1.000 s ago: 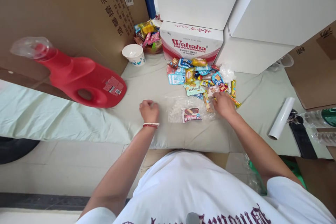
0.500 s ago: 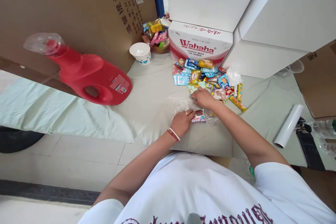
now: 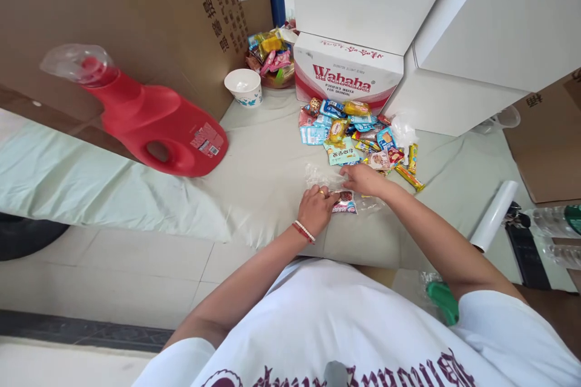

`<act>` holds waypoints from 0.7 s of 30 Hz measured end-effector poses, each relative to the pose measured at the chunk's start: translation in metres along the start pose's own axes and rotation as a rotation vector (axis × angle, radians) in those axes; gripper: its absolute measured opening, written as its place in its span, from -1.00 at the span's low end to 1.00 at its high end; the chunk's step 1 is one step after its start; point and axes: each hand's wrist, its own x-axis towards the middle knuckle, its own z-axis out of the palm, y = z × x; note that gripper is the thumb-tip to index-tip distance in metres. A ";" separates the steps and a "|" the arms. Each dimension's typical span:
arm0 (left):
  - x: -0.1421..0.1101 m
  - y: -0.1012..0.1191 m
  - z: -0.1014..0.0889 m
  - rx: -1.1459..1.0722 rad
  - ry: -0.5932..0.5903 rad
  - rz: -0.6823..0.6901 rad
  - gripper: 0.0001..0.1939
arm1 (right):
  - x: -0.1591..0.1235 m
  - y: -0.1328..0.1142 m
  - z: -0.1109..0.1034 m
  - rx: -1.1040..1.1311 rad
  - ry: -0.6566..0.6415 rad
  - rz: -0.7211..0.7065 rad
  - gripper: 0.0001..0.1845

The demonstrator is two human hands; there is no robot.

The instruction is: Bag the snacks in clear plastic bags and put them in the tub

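A clear plastic bag [image 3: 323, 175] lies crumpled near the front edge of the covered surface. A small snack packet [image 3: 345, 202] with a dark picture and purple lettering lies in or under the film; I cannot tell which. My left hand [image 3: 316, 210] has curled fingers closed on the bag, its fingertips at the packet's left end. My right hand [image 3: 364, 181] pinches the bag's film just above the packet. Beyond it, a light green packet [image 3: 341, 152] lies flat at the front of a heap of wrapped snacks [image 3: 363, 124].
A Wahaha carton [image 3: 348, 72] stands behind the heap. To the left are a paper cup [image 3: 244, 86], a bowl of snacks [image 3: 278, 78] and a red jug [image 3: 167, 127] leaning on a brown box [image 3: 136, 12]. A white roll [image 3: 494, 216] lies at the right.
My right hand has drawn back from the light green packet towards me and to the right, uncovering it. The bag's film is now bunched upward between my hands. My left hand stays nearly in place.
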 end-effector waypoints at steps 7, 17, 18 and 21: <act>-0.006 0.003 0.006 -0.111 -0.004 -0.109 -0.72 | -0.044 -0.010 0.055 0.007 0.253 -0.311 -0.62; -0.005 -0.060 -0.004 -0.558 0.506 -0.761 -0.84 | -0.073 0.007 0.103 -0.172 0.412 -0.452 -0.40; -0.001 -0.062 -0.009 -0.522 0.433 -0.747 -0.80 | -0.073 0.006 0.102 -0.177 0.416 -0.455 -0.41; -0.001 -0.052 -0.024 -0.438 0.127 -0.575 -0.82 | -0.070 0.006 0.101 -0.164 0.428 -0.464 -0.43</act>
